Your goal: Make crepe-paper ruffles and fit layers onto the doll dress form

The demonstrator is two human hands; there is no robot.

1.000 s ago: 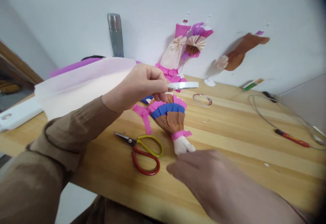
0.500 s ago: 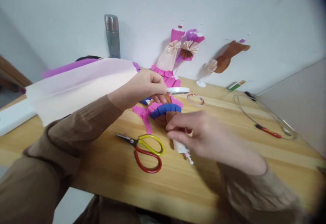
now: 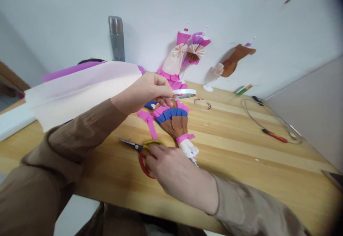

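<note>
The left hand (image 3: 148, 90) pinches a white tape roll (image 3: 183, 91), presumably raised to spare the ruffled figure (image 3: 173, 119) beneath; the right hand (image 3: 175, 170) covers part of the scissors (image 3: 137, 147) on the worktop (image 3: 227, 139) (grip closure unclear).

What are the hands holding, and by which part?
The left hand pinches a white tape roll by one edge. The right hand is at the handles of the scissors; whether it grips cannot be told.

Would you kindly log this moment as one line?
Left hand: holding white tape roll | Right hand: at scissors handles, grip unclear | Pleated dress: lying on table
</note>
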